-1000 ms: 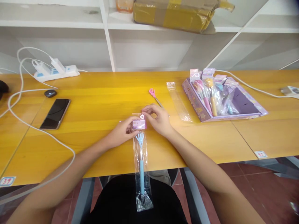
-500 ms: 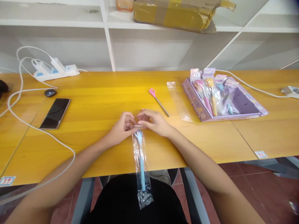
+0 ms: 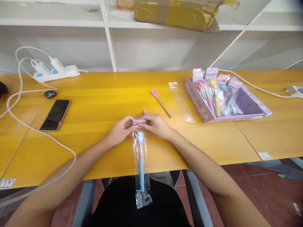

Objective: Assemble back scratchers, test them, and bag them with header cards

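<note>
A light-blue hand-shaped back scratcher [image 3: 142, 173] lies inside a clear plastic bag [image 3: 144, 198] that hangs from the desk edge toward my lap. Over the bag's top sits a small pink-purple card header [image 3: 139, 122]. My left hand [image 3: 121, 130] pinches the header's left end, and my right hand [image 3: 157, 125] pinches its right end. Just behind my right hand, the tip of a pink piece [image 3: 144, 112] shows; the rest of it is hidden. Farther back lies an unwrapped pink back scratcher [image 3: 163, 106] with a metal rod. Beside it rests a flat clear bag [image 3: 181, 104].
At the right stands a purple display box [image 3: 239, 118] with several bagged back scratchers. A phone [image 3: 55, 115], a black mouse [image 3: 50, 94] and a white power strip [image 3: 56, 74] are on the left. A white cable [image 3: 47, 134] crosses over my left forearm. A taped carton [image 3: 175, 14] sits on the shelf.
The card header has come into plain view, turned flat between my fingers. Both hands have closed in on its ends, and the bag's lower end has swung slightly left.
</note>
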`<state>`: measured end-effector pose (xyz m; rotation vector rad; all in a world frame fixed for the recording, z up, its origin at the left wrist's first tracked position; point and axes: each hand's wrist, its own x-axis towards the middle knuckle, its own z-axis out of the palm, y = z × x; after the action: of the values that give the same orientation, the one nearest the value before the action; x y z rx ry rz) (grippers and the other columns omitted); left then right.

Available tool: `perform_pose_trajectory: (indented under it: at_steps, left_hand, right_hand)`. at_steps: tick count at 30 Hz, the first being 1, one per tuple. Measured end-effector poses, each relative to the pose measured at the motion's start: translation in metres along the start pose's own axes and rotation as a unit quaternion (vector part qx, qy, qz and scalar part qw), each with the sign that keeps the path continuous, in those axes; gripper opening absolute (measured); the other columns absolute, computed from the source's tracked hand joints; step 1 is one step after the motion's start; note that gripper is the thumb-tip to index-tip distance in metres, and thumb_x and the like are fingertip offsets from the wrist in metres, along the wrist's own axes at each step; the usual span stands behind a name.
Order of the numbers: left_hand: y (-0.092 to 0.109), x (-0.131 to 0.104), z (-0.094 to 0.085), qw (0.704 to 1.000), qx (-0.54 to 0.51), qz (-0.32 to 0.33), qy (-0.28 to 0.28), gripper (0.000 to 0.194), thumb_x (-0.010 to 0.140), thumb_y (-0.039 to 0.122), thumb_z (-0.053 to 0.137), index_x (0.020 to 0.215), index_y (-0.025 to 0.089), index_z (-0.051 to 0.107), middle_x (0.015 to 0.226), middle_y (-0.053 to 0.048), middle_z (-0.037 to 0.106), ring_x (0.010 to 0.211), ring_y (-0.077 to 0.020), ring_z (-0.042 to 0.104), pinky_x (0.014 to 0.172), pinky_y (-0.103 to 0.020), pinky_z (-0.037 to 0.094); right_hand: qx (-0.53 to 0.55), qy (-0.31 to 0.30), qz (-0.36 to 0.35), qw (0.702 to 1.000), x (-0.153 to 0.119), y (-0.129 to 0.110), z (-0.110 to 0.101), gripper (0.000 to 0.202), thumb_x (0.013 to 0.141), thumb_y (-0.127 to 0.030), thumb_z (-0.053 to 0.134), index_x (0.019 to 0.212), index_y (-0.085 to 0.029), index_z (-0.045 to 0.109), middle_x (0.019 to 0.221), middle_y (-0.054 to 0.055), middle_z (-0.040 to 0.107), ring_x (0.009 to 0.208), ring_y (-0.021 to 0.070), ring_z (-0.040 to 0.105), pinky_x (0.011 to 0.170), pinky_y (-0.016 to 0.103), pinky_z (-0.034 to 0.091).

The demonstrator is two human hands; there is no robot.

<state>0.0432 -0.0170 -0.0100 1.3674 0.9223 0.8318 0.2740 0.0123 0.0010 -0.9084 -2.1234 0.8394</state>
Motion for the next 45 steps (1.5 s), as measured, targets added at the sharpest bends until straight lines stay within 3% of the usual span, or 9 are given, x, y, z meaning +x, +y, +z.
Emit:
perform_pose_trajectory:
  at_steps: [8, 16, 22, 27, 31, 34, 38, 42, 45]
  left_hand:
    - [0.005, 0.001, -0.001, 0.999, 0.016, 0.024, 0.031, 0.034, 0.098, 0.050, 0.072, 0.090, 0.021, 0.056, 0.066, 0.005, 0.060, 0.058, -0.0116, 0.058, 0.061, -0.026, 0.045]
    - [0.002, 0.004, -0.005, 0.992, -0.041, 0.012, 0.122, 0.034, 0.095, 0.049, 0.076, 0.097, 0.021, 0.057, 0.074, 0.003, 0.064, 0.059, -0.0117, 0.059, 0.058, -0.025, 0.049]
    - [0.001, 0.010, -0.009, 0.957, -0.156, 0.083, 0.229, 0.031, 0.090, 0.041, 0.082, 0.098, 0.021, 0.060, 0.093, 0.002, 0.065, 0.065, -0.0089, 0.058, 0.060, -0.022, 0.050]
    - [0.009, 0.013, -0.014, 0.945, -0.230, 0.090, 0.213, 0.039, 0.092, 0.056, 0.075, 0.100, 0.022, 0.059, 0.101, -0.003, 0.070, 0.070, -0.0138, 0.067, 0.063, -0.028, 0.054]
    - [0.011, 0.013, -0.018, 0.952, -0.231, 0.069, 0.188, 0.046, 0.091, 0.062, 0.071, 0.108, 0.021, 0.060, 0.100, -0.005, 0.073, 0.067, -0.0168, 0.070, 0.064, -0.032, 0.055]
    - [0.010, 0.012, -0.017, 0.961, -0.208, 0.048, 0.177, 0.040, 0.092, 0.057, 0.070, 0.106, 0.020, 0.059, 0.097, -0.004, 0.074, 0.065, -0.0161, 0.069, 0.062, -0.031, 0.053]
    - [0.007, 0.011, -0.014, 0.972, -0.176, 0.022, 0.155, 0.031, 0.093, 0.047, 0.070, 0.101, 0.019, 0.059, 0.087, -0.003, 0.072, 0.061, -0.0142, 0.067, 0.059, -0.027, 0.049]
    - [0.003, 0.011, -0.014, 0.974, -0.166, 0.029, 0.152, 0.030, 0.091, 0.046, 0.071, 0.101, 0.020, 0.058, 0.082, 0.000, 0.070, 0.057, -0.0129, 0.065, 0.055, -0.026, 0.047]
    - [0.004, 0.010, -0.014, 0.975, -0.161, 0.030, 0.152, 0.030, 0.090, 0.045, 0.071, 0.100, 0.020, 0.058, 0.079, 0.002, 0.067, 0.054, -0.0118, 0.063, 0.053, -0.025, 0.045]
  right_hand:
    - [0.036, -0.018, 0.031, 0.999, 0.000, -0.005, -0.002, 0.022, 0.101, -0.039, 0.068, 0.098, -0.018, 0.075, 0.083, 0.002, 0.070, 0.068, 0.0132, 0.055, 0.066, 0.027, 0.043]
    - [0.184, 0.014, 0.128, 0.974, -0.002, -0.009, 0.001, 0.034, 0.102, -0.054, 0.063, 0.109, -0.020, 0.063, 0.078, -0.003, 0.061, 0.056, 0.0105, 0.054, 0.053, 0.024, 0.046]
    - [0.324, -0.200, 0.150, 0.913, -0.002, -0.025, 0.003, 0.043, 0.090, -0.056, 0.079, 0.100, -0.017, 0.065, 0.084, -0.001, 0.066, 0.067, 0.0117, 0.061, 0.061, 0.024, 0.051]
    - [0.314, -0.187, 0.150, 0.919, 0.008, -0.027, -0.009, 0.044, 0.085, -0.055, 0.084, 0.100, -0.015, 0.069, 0.084, 0.000, 0.070, 0.075, 0.0145, 0.065, 0.070, 0.027, 0.053]
    - [0.221, -0.080, 0.113, 0.965, 0.016, -0.034, -0.058, 0.034, 0.092, -0.051, 0.078, 0.094, -0.016, 0.074, 0.089, 0.003, 0.076, 0.085, 0.0189, 0.071, 0.084, 0.034, 0.056]
    - [0.049, 0.082, 0.123, 0.988, 0.014, -0.048, -0.119, 0.022, 0.095, -0.039, 0.078, 0.092, -0.017, 0.078, 0.092, 0.006, 0.078, 0.090, 0.0204, 0.072, 0.088, 0.036, 0.055]
    - [-0.162, 0.281, 0.250, 0.912, 0.002, -0.060, -0.213, 0.028, 0.099, -0.026, 0.076, 0.124, -0.012, 0.076, 0.105, 0.014, 0.081, 0.086, 0.0145, 0.070, 0.085, 0.034, 0.051]
    - [-0.272, 0.229, 0.415, 0.837, -0.010, -0.036, -0.281, 0.043, 0.097, -0.045, 0.074, 0.114, -0.007, 0.080, 0.109, 0.025, 0.079, 0.080, 0.0127, 0.063, 0.073, 0.037, 0.043]
    - [-0.354, 0.156, 0.444, 0.808, -0.014, 0.000, -0.301, 0.034, 0.093, -0.037, 0.078, 0.103, -0.005, 0.083, 0.100, 0.023, 0.080, 0.073, 0.0107, 0.062, 0.071, 0.036, 0.041]
